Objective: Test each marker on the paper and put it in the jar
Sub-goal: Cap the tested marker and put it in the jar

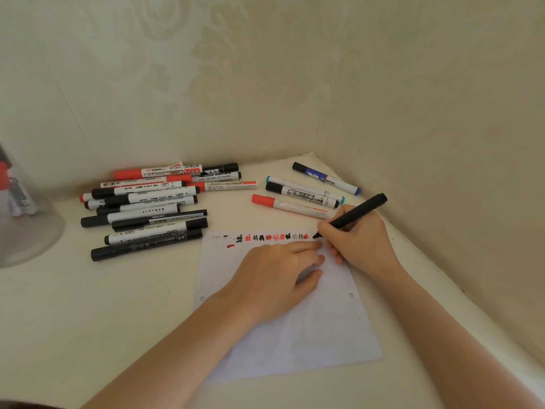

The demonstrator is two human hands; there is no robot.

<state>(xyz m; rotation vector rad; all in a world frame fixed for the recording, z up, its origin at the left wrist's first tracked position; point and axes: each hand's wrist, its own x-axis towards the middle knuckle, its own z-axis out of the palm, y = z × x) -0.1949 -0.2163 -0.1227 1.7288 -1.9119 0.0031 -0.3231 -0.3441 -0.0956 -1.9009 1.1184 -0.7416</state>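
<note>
The right hand [358, 242] pinches a black marker [352, 215], tip on the paper [295, 326]; the left hand [277, 277] lies flat, fingers straight, pressing the sheet onto a cream worktop [118, 314] in a wallpapered corner, more markers [147, 208] beyond the left hand, the clear jar [23, 208] far left

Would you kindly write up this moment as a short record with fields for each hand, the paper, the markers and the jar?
right hand: right hand grips a black marker, tip on the paper at the right end of the test marks
left hand: left hand rests flat on the paper, fingers straight
paper: white sheet with a row of red and black test marks along its top edge
markers waiting: large pile to the left; four markers near the corner
jar: clear jar at left edge, some markers inside
</note>
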